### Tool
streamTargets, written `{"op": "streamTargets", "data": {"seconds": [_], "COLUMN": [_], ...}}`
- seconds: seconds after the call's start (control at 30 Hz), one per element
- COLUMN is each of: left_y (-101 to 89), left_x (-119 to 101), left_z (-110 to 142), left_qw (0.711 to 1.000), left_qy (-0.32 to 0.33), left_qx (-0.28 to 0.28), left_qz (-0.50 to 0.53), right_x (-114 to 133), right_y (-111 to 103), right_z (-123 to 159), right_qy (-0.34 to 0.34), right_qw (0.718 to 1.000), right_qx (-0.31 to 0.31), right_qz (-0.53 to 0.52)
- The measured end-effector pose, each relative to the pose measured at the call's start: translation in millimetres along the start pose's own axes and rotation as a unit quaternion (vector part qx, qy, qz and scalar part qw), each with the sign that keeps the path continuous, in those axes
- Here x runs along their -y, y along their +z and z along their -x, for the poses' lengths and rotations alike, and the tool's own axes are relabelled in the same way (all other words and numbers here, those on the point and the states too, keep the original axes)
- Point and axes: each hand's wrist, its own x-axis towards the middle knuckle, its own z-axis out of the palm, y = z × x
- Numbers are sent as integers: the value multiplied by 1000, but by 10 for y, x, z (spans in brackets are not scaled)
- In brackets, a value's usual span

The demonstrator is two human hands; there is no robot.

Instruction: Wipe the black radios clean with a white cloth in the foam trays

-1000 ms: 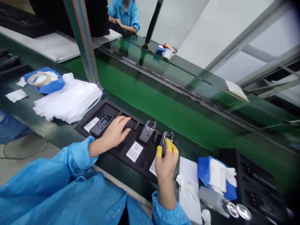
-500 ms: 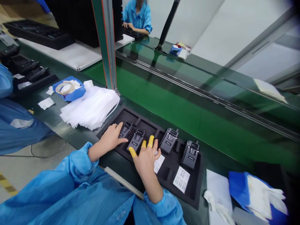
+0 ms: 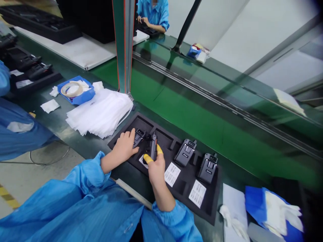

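Green bench [image 3: 78, 140] bearing a row of radios [image 3: 185, 153]

Beyond it, a green partition [image 3: 181, 111] is running across, and a co-worker [image 3: 160, 16] in blue is handling something farther back. On the bench, a black tray [image 3: 212, 205] is holding the radios and white labels [image 3: 172, 174]. The right hand [image 3: 156, 168] (yellow covers showing on thumb and finger) is grasping the second radio [image 3: 152, 148] from the left, turning its narrow side up; whether it is clear of the tray, I cannot tell. The left hand [image 3: 124, 145] is resting over the leftmost radio [image 3: 139, 134], its grip unclear. Two more radios are lying at the tray's right. White sheets [image 3: 98, 112] are lying left of the tray, near a blue box [image 3: 85, 97] holding tape [image 3: 80, 89].
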Motion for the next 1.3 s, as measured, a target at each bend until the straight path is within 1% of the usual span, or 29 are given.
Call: {"op": "streamTargets", "data": {"seconds": [0.1,0.13,0.2,0.27,0.3,0.33,0.37,0.4,0.43,0.47,0.53,0.57,0.6,0.63,0.7,0.77,0.87,0.97,1.03,1.1,1.2,1.3], "left_y": [-7,-31,-106,-200,-246,-287,-320,-345,-361,-369,-356,-339,-315,-287,-232,-192,-177,-188,-185,-171,-140,-118], "left_x": [-6,0,24,53,62,59,43,9,-41,-105,-255,-328,-392,-444,-508,-531,-537,-549,-566,-586,-608,-619], "left_z": [-14,-28,-68,-112,-131,-144,-148,-141,-121,-89,-3,42,82,117,165,192,219,241,250,254,262,277], "left_qw": [1000,1000,999,999,997,990,975,948,909,862,776,740,711,691,671,669,681,713,743,766,785,794], "left_qy": [-1,0,2,-2,-11,-24,-38,-51,-59,-60,-56,-56,-58,-62,-66,-63,-50,-40,-41,-48,-45,-25], "left_qx": [5,9,15,13,12,10,9,12,22,40,89,113,132,144,157,165,182,191,172,150,143,148], "left_qz": [10,16,32,50,81,136,218,313,413,502,622,661,688,706,722,722,708,674,646,623,601,589], "right_x": [112,158,236,278,285,286,282,278,274,271,269,267,264,259,247,235,226,230,234,236,242,260], "right_y": [-206,-286,-433,-541,-573,-592,-598,-595,-585,-574,-555,-552,-555,-562,-589,-622,-666,-690,-698,-704,-714,-723], "right_z": [9,13,27,51,67,84,102,120,138,155,188,202,216,227,245,257,271,285,293,299,308,322], "right_qy": [-33,-30,-6,3,-9,-26,-46,-62,-73,-78,-81,-82,-84,-87,-88,-85,-86,-84,-78,-72,-70,-71], "right_qw": [994,991,987,988,990,992,993,994,994,994,995,995,995,994,995,995,994,994,995,996,996,996], "right_qx": [-42,-45,-29,-18,-25,-36,-47,-54,-58,-59,-56,-55,-56,-57,-55,-53,-59,-64,-61,-57,-54,-54], "right_qz": [-98,-126,-161,-155,-138,-116,-93,-74,-61,-51,-35,-28,-21,-14,-6,3,20,24,23,18,16,11]}}
